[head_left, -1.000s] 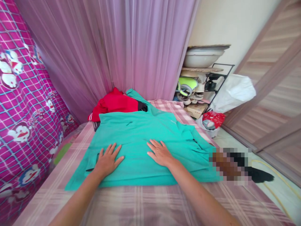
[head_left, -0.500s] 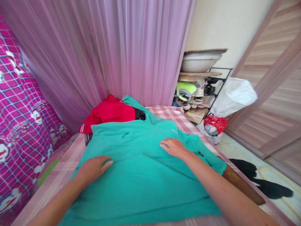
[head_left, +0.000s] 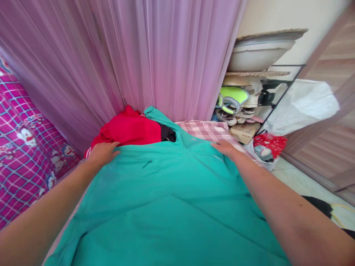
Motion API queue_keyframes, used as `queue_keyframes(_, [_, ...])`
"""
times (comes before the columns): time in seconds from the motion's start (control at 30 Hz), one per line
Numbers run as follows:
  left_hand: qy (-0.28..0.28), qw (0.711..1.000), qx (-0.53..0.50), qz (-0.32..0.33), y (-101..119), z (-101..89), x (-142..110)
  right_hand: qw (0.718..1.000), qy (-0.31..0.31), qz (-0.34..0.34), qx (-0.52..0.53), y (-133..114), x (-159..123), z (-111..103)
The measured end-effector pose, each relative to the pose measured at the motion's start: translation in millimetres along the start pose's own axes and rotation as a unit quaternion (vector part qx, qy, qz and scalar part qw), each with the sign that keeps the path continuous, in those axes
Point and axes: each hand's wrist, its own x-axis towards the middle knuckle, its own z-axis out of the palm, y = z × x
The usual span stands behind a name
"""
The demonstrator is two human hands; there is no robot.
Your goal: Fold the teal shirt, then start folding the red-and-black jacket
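Note:
A teal jacket (head_left: 166, 184) lies spread over the bed, with a short dark zip pull on its left part. One narrow piece of it reaches back to the curtain. My left hand (head_left: 104, 152) rests at its far left corner, thumb and fingers apart, beside a red garment (head_left: 130, 127) with white stripes. On the far right part of the jacket lies my right hand (head_left: 224, 148), fingers stretched forward along the cloth. Between the red garment and the jacket shows a bit of black cloth (head_left: 168, 133).
Behind the bed hangs a purple curtain (head_left: 172, 55). A shoe rack (head_left: 283, 96) with basins (head_left: 252, 55) stands at the right, near a white bag (head_left: 302, 107) and a red bag (head_left: 270, 144). Pink checked bedding (head_left: 202, 129) shows at the back. A patterned magenta cloth (head_left: 24, 147) hangs left.
Both hands have moved forward over the jacket to its far edge, the left one to the corner beside the red garment. The view has come closer.

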Motion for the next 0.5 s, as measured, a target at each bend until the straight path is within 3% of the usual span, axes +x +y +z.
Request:
queue_keyframes(0.13, [0.002, 1.000, -0.004, -0.004, -2, -9.0, -4, 0.999, -0.031, 0.034, 0.017, -7, 0, -8])
queue_keyframes(0.27, [0.017, 0.998, -0.045, 0.030, -15, -14.0, -25, 0.971, -0.070, 0.033, 0.224, -11, -23, -26])
queue_keyframes(0.37, [0.010, 0.993, -0.097, 0.062, -29, -3.7, -57, 0.947, -0.113, 0.045, 0.296, -5, -51, -43])
queue_keyframes(0.5, [0.024, 0.987, -0.142, 0.075, -35, 20.8, -112, 0.966, -0.112, 0.021, 0.231, 17, -93, -61])
